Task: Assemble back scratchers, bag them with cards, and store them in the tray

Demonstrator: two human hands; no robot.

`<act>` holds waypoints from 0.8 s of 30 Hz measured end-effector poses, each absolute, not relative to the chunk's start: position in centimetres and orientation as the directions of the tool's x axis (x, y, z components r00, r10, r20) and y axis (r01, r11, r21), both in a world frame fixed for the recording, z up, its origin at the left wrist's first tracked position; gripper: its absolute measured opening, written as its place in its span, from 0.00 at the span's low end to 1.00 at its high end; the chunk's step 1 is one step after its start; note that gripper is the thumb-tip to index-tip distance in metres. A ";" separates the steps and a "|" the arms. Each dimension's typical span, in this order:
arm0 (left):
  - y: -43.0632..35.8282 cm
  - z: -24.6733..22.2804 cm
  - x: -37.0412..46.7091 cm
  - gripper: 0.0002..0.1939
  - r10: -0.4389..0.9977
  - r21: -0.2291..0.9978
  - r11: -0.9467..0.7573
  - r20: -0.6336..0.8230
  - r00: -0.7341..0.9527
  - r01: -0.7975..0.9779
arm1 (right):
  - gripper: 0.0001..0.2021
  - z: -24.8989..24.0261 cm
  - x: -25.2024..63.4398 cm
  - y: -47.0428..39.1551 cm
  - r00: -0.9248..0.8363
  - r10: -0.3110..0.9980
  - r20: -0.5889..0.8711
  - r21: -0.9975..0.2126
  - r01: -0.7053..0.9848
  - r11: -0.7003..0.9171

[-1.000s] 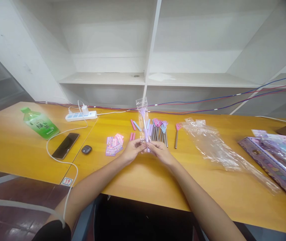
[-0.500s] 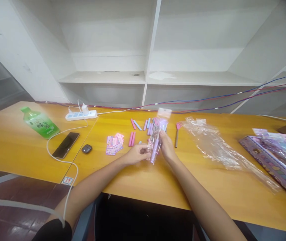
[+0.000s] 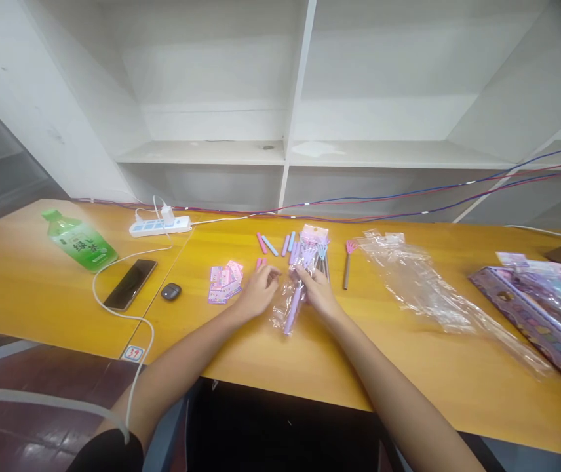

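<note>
My right hand point(image 3: 320, 288) is closed on a clear plastic bag point(image 3: 280, 314) that contains a back scratcher with a purple handle point(image 3: 292, 311). Just left of the bag is my left hand point(image 3: 259, 288), its fingers loosely bent and apart, holding nothing I can see. Behind my right hand lie metal-stemmed scratchers, one with a light blue claw head point(image 3: 322, 250). A pink-headed scratcher point(image 3: 349, 259) rests apart to the right. Beyond my hands are several short tubes: pink point(image 3: 261, 242), blue point(image 3: 269, 246) and purple point(image 3: 286, 244). Small printed cards point(image 3: 224, 283) lie left of my left hand.
Flat clear bags point(image 3: 423, 288) spread to the right, near a purple printed box point(image 3: 521, 321) with packages on it. At left are a green bottle point(image 3: 81, 242), a phone point(image 3: 130, 284), a black case point(image 3: 170, 292) and a power strip point(image 3: 160, 226). A white cable point(image 3: 94, 288) crosses the table.
My left hand has let go of the bag and moved left and slightly up. My right hand has lowered the bag with the purple scratcher toward the table and to the left.
</note>
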State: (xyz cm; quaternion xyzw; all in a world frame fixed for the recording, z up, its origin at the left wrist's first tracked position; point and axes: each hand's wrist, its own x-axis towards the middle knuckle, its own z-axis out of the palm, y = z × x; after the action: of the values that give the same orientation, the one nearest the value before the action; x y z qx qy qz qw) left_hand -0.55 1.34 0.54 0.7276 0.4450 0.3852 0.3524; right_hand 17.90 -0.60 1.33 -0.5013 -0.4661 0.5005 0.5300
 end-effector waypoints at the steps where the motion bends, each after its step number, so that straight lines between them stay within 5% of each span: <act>1: 1.3 0.8 -0.7 0.11 0.903 0.760 -0.417 0.284 0.323 0.499 | 0.30 1.3 17.8 -0.6 0.053 0.999 -0.005 -0.999 -0.039 -0.003; 5: 0.6 2.7 -1.8 0.22 0.909 0.239 -0.373 0.288 0.301 0.897 | 0.32 1.3 17.5 -0.7 0.042 0.999 -0.006 -1.000 0.017 -0.006; 8: 0.2 4.1 -2.9 0.19 0.954 0.036 -0.254 0.176 0.244 0.967 | 0.31 1.3 17.5 -0.6 0.050 0.999 -0.006 -1.000 0.029 -0.008; 13: 0.7 4.7 -3.9 0.19 0.984 -0.023 -0.168 0.054 0.169 0.986 | 0.31 1.3 17.6 -0.6 0.036 0.997 0.068 -0.994 0.089 0.065; 24: 1.7 4.8 -4.4 0.14 0.979 -0.029 -0.196 0.058 0.197 0.980 | 0.32 2.3 17.2 -1.4 -0.025 0.999 0.044 -0.990 0.130 0.047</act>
State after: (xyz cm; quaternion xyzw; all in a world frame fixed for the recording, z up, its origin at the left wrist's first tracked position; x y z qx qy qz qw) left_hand -4.36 1.75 4.78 0.7730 0.6335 0.0136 -0.0296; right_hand 17.18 -1.44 2.31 -0.5145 -0.5483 0.4604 0.4719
